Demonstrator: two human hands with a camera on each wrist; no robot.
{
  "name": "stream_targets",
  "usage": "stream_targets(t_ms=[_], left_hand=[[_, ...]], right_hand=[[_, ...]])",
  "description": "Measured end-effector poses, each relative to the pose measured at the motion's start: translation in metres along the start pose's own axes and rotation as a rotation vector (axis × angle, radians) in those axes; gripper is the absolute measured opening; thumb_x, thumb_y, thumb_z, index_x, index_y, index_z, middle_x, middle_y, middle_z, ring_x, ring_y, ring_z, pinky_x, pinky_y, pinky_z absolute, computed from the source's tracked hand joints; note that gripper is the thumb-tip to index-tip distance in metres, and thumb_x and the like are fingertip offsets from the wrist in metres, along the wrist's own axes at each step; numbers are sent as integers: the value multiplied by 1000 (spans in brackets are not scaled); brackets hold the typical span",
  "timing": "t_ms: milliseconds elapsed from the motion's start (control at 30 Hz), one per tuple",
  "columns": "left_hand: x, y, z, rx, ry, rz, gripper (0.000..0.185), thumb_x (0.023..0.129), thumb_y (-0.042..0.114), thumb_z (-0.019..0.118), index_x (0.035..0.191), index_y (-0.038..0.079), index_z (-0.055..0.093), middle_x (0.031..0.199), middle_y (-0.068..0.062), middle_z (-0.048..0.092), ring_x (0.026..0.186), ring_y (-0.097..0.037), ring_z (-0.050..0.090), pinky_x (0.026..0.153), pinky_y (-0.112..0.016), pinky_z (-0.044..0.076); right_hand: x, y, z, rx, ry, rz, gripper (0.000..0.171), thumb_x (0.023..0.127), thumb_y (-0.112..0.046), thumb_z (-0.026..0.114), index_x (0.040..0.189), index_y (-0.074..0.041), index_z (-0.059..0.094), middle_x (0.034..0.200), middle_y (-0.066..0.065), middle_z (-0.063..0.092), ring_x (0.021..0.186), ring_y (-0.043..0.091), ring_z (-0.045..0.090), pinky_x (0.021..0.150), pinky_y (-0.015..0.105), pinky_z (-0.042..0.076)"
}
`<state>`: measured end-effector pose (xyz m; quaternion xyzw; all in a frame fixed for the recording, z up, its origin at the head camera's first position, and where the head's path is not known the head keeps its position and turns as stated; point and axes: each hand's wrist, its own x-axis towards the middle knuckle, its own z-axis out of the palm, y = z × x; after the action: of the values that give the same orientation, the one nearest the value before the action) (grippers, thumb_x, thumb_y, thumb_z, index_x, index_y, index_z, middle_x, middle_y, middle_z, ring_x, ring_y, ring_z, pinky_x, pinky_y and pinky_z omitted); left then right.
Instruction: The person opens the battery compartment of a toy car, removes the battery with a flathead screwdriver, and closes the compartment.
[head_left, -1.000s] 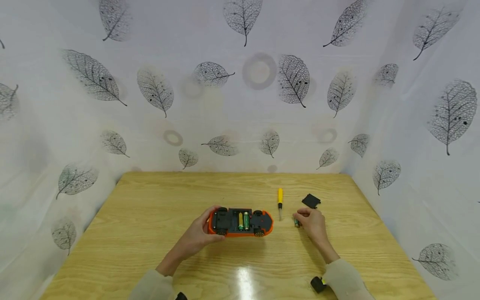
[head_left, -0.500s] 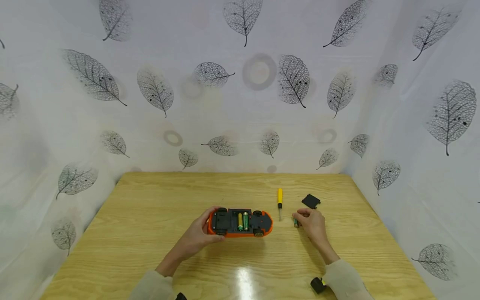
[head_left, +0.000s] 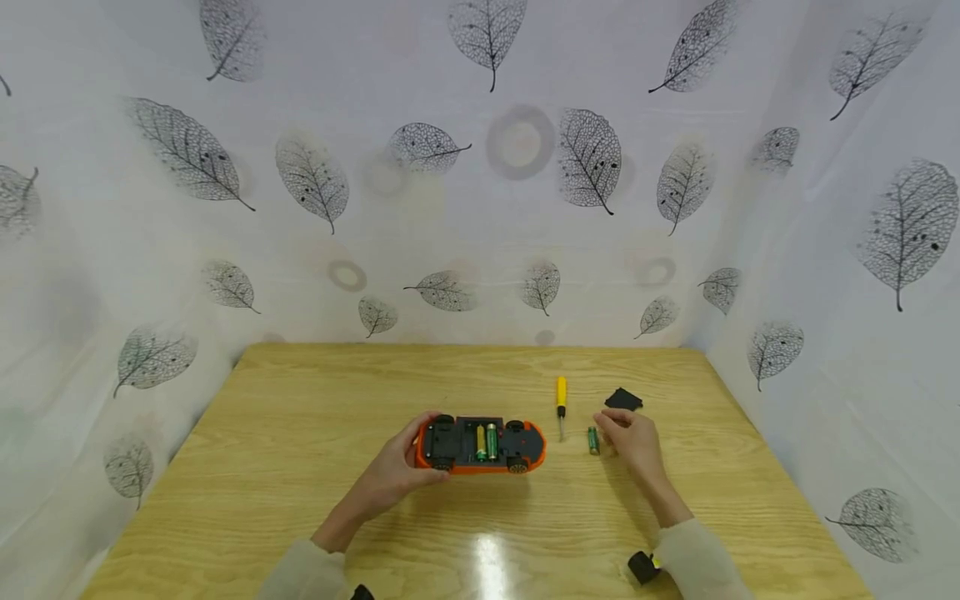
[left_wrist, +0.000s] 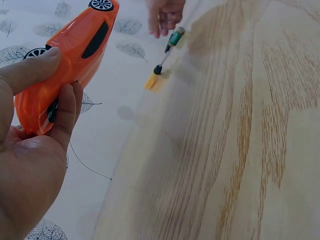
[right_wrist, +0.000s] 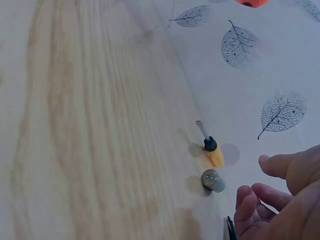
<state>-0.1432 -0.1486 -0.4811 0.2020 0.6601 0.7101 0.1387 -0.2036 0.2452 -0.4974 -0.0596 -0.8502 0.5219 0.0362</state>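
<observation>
An orange toy car [head_left: 480, 444] lies upside down on the wooden table [head_left: 300, 433], its open battery bay showing two batteries [head_left: 487, 442]. My left hand [head_left: 405, 462] grips the car's left end; in the left wrist view the thumb and fingers [left_wrist: 60, 107] wrap the orange body [left_wrist: 75, 50]. A loose green battery [head_left: 593, 440] lies to the right of the car, below a yellow-handled screwdriver [head_left: 560, 400]. My right hand [head_left: 626, 433] hovers just right of the battery, fingers loosely curled and holding nothing [right_wrist: 272, 197]. A black cover [head_left: 622, 400] lies just behind it.
White sheets printed with leaves [head_left: 480, 167] wall in the table at the back and both sides. The right wrist view shows the battery [right_wrist: 212, 181] end-on beside the screwdriver [right_wrist: 212, 147]. Bare wood stretches left of the car and along the front edge.
My right hand has let go of the loose battery and drawn slightly right, leaving it lying in plain view. The left hand and the car have not moved.
</observation>
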Motion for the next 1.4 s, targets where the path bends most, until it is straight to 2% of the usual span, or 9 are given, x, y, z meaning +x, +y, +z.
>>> stream_targets(t_ms=[233,467,533,667,833,967,1133,1233,1400], left_hand=[[1,0,1,11,5,-6,88,90,-7,75,161,2,23,157,-34,30,127,-35,59,92,-37,59],[2,2,3,-2,4,-17,88,90,-7,75,161,0,22,158,-33,28,129,-38,57,92,-37,59],[2,2,3,-3,6,-21,89,90,-8,74,161,0,22,158,-33,28,129,-38,57,92,-36,59],[1,4,4,3,12,-27,90,90,-8,74,161,-1,20,157,-34,29,128,-37,58,92,-36,59],[1,4,5,8,14,-32,90,89,-8,74,161,-1,20,157,-34,29,128,-37,58,92,-36,59],[1,4,5,10,15,-34,89,89,-9,74,161,0,21,157,-34,29,127,-37,58,92,-36,59],[2,4,5,13,14,-32,88,90,-9,74,161,0,23,157,-33,30,128,-38,58,92,-37,59],[2,4,5,18,7,-19,86,90,-8,74,160,1,25,156,-32,31,129,-39,57,93,-37,59],[2,4,4,20,-1,-10,87,90,-7,75,160,3,25,156,-32,32,128,-37,58,92,-38,59]], right_hand=[[-4,-16,-6,10,-12,-95,47,103,-33,67,131,5,66,117,22,70,98,36,67,70,34,58],[-11,-32,0,59,-31,-146,41,101,-34,69,126,-1,71,114,19,71,97,35,66,74,34,57],[-14,-37,3,64,-56,-195,38,101,-32,70,125,-2,72,112,17,71,97,36,65,73,34,57],[-22,-49,11,58,-117,-316,34,100,-27,71,125,-4,72,113,11,72,97,25,65,72,32,56],[-31,-60,23,47,-161,-432,26,99,-20,72,121,-6,74,111,7,72,95,17,65,80,26,56],[-38,-70,33,11,-166,-547,21,97,-16,74,117,-7,76,109,6,72,94,19,63,80,30,55],[-47,-79,45,-47,-178,-680,23,93,-11,79,115,-9,76,111,5,73,97,20,63,80,37,57],[-52,-83,51,-57,-189,-718,25,91,-10,81,115,-10,76,113,1,72,98,21,64,78,38,56],[-58,-90,58,-78,-159,-759,26,88,-10,83,113,-6,77,114,1,72,107,24,64,88,44,57]])
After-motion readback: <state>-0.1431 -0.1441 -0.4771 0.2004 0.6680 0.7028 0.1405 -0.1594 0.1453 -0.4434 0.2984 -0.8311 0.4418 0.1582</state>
